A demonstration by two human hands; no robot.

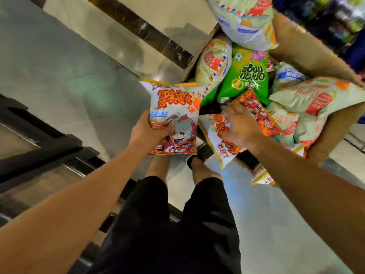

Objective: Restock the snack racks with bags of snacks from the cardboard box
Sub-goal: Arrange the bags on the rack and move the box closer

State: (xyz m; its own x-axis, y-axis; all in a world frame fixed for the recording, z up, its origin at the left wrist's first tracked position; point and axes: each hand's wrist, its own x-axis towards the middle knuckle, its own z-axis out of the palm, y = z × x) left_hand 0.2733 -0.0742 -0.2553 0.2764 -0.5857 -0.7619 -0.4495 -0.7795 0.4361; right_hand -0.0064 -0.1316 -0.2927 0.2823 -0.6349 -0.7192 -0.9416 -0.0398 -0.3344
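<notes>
Snack bags fill the cardboard box [308, 50], which sits on the pale tiled floor [65, 62] at about one o'clock from the person's feet, its flaps standing open. The left hand [147, 129] grips one white crab-print bag [174, 117] by its lower left edge, thumb lying across the cartoon figure on the front; this bag is held upright just outside the box, at eleven o'clock from the person's shoes, with its yellow top seal pointing away. The right hand [240, 123] reaches into the near corner of the box, fingers spread and bent down over a second crab-print bag [221, 139] that leans over the box's near rim; whether the fingers truly pinch it or only press on it cannot be told. A red bag [256, 111] lies just beside that hand at two o'clock, touching it. A green bag [246, 78] stands in the middle of the box at twelve o'clock from the right hand. Pale green bags [314, 95] with red labels are piled around it, one heaped high at the far end and others at three o'clock. The person wears black shorts [177, 224], and a dark shoe [201, 153] shows beneath the held bag. A dark stone strip [138, 28] crosses the floor at eleven o'clock.
</notes>
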